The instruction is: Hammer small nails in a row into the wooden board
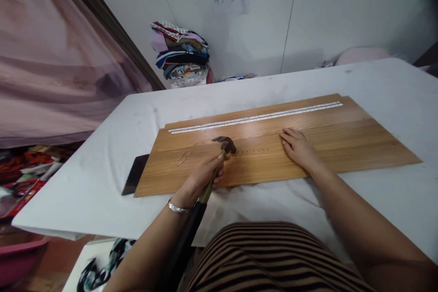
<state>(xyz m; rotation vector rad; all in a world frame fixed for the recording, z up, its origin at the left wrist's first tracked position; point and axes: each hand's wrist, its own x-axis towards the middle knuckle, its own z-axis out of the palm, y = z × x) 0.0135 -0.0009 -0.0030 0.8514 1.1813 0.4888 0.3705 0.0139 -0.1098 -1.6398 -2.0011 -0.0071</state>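
My left hand point(205, 174) is closed round the handle of a claw hammer point(226, 144), high up near its head. The hammer head is just above or on the wooden board point(267, 169); I cannot tell which. To the right of the head runs a row of small dark dots point(255, 150), perhaps nail heads or holes. My right hand point(299, 149) rests on the board past the end of that row, fingers stretched out, holding nothing. Several loose nails point(184, 159) lie on the board left of the hammer. Two white strips point(256, 117) with fine marks stretch along its far side.
The board lies on a white-covered table point(85, 182), with a dark flat piece point(135, 175) sticking out at its left end. A stack of folded clothes point(185, 54) stands against the wall behind. A pink curtain point(61, 54) hangs at the left.
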